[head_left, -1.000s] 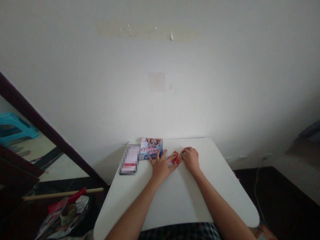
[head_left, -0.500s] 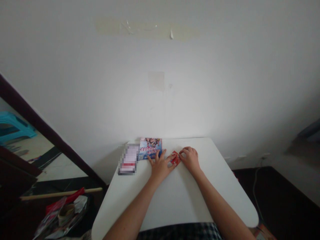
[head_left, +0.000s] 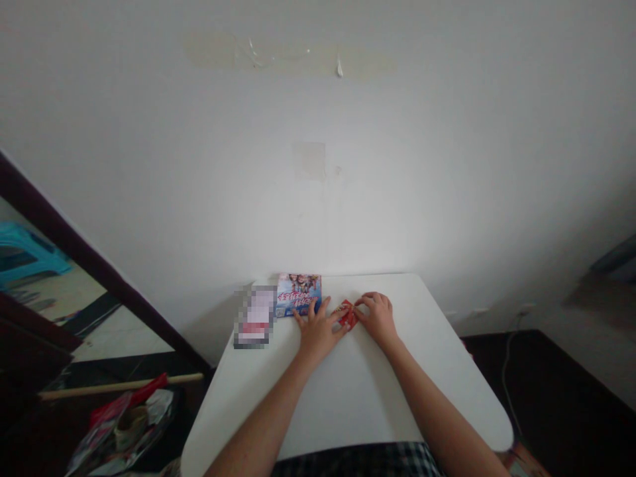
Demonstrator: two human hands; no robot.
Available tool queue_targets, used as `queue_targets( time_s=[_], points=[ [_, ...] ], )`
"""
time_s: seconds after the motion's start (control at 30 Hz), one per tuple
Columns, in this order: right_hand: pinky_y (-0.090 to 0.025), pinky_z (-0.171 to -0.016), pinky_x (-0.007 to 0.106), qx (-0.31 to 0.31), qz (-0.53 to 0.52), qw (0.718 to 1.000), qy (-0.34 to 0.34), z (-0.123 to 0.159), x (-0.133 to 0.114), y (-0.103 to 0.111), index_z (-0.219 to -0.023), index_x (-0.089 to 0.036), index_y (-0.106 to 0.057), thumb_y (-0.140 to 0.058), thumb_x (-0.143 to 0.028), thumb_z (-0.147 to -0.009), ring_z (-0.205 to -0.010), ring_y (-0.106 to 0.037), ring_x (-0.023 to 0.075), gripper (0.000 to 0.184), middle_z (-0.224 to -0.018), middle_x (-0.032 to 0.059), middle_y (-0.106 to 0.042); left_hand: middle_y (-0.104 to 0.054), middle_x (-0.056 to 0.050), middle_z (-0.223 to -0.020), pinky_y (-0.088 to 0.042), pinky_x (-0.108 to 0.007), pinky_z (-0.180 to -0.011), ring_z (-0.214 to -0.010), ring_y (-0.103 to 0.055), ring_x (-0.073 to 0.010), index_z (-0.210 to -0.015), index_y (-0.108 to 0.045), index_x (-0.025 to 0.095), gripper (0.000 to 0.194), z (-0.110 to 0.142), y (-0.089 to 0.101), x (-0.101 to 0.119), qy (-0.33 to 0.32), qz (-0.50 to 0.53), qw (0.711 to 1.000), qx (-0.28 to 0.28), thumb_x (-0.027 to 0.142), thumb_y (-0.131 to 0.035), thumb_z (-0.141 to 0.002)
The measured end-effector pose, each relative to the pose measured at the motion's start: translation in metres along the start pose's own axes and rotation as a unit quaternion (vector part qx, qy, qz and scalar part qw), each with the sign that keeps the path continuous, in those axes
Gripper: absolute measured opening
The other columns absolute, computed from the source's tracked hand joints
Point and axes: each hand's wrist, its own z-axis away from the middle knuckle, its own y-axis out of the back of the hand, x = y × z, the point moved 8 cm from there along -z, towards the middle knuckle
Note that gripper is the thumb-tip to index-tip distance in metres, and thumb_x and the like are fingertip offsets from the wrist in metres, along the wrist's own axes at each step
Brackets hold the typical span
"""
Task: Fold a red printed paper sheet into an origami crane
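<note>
A small folded red paper piece (head_left: pixel 350 317) with pale markings lies on the white table (head_left: pixel 355 391) between my hands. My left hand (head_left: pixel 318 334) is flat with its fingers spread, its index finger and thumb resting against the left and lower edges of the red paper. Its other fingertips reach the lower edge of a colourful printed sheet (head_left: pixel 299 291). My right hand (head_left: pixel 379 317) is closed, with thumb and fingertips pinching the right side of the red paper. Fingers cover part of that paper.
A pixelated phone-like object (head_left: pixel 256 315) lies left of the printed sheet. The wall (head_left: pixel 377 199) rises behind the table. On the floor at left are a wooden stick (head_left: pixel 183 378) and a bag of items (head_left: pixel 124 424). A blue plastic stool (head_left: pixel 32 255) shows farther left.
Both hands stay almost in place around the red paper. Slightly more of its flat red surface shows, and the view has shifted a little.
</note>
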Motion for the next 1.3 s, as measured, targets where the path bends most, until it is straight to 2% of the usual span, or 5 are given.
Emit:
queue_targets(
  time_s=[0.23, 0.4, 0.7, 0.97, 1.3],
  points=[
    [-0.038, -0.1, 0.038, -0.014, -0.004, 1.0, 0.016, 0.0, -0.002, 0.0, -0.09, -0.03, -0.076, -0.068, -0.031, -0.087, -0.116, -0.049, 0.0238, 0.009, -0.113, 0.0045, -0.065, -0.034, 0.005, -0.162, -0.001, -0.083, -0.108, -0.148, -0.021, -0.0414, -0.129, -0.057, 0.059, 0.04, -0.001, -0.003, -0.002, -0.002, 0.005, 1.0, -0.014, 0.063, -0.05, -0.089],
    [-0.038, -0.101, 0.039, -0.019, 0.004, 1.0, 0.006, 0.0, -0.002, -0.001, -0.09, -0.029, -0.076, -0.069, -0.032, -0.086, -0.117, -0.049, 0.0241, 0.009, -0.115, 0.0042, -0.064, -0.031, 0.006, -0.164, 0.003, -0.082, -0.108, -0.15, -0.017, -0.0417, -0.13, -0.056, 0.058, 0.041, -0.001, 0.0, -0.001, -0.009, 0.001, 1.0, -0.019, 0.063, -0.047, -0.091],
    [-0.039, -0.101, 0.04, -0.037, 0.015, 0.999, 0.02, 0.003, -0.008, 0.0, -0.094, -0.029, -0.074, -0.067, -0.034, -0.087, -0.117, -0.05, 0.0244, 0.011, -0.117, 0.0052, -0.063, -0.032, 0.005, -0.163, 0.0, -0.08, -0.11, -0.149, -0.019, -0.0415, -0.129, -0.058, 0.057, 0.043, 0.0, 0.001, -0.003, 0.01, -0.004, 1.0, -0.02, 0.066, -0.049, -0.089],
    [-0.039, -0.101, 0.039, -0.023, 0.022, 0.999, 0.025, 0.004, -0.009, 0.002, -0.097, -0.027, -0.073, -0.065, -0.033, -0.089, -0.117, -0.049, 0.0244, 0.013, -0.115, 0.006, -0.064, -0.033, 0.007, -0.163, 0.003, -0.084, -0.107, -0.149, -0.018, -0.0423, -0.127, -0.059, 0.058, 0.039, 0.0, 0.0, -0.002, -0.014, -0.001, 1.0, -0.01, 0.064, -0.046, -0.091],
    [-0.039, -0.1, 0.04, -0.048, 0.048, 0.997, 0.024, 0.003, -0.013, 0.002, -0.09, -0.027, -0.071, -0.066, -0.032, -0.088, -0.118, -0.049, 0.0252, 0.008, -0.118, 0.0046, -0.063, -0.034, 0.007, -0.162, 0.002, -0.081, -0.11, -0.15, -0.017, -0.041, -0.125, -0.059, 0.06, 0.041, -0.004, 0.004, -0.005, 0.016, 0.024, 1.0, -0.011, 0.069, -0.049, -0.086]
  ],
)
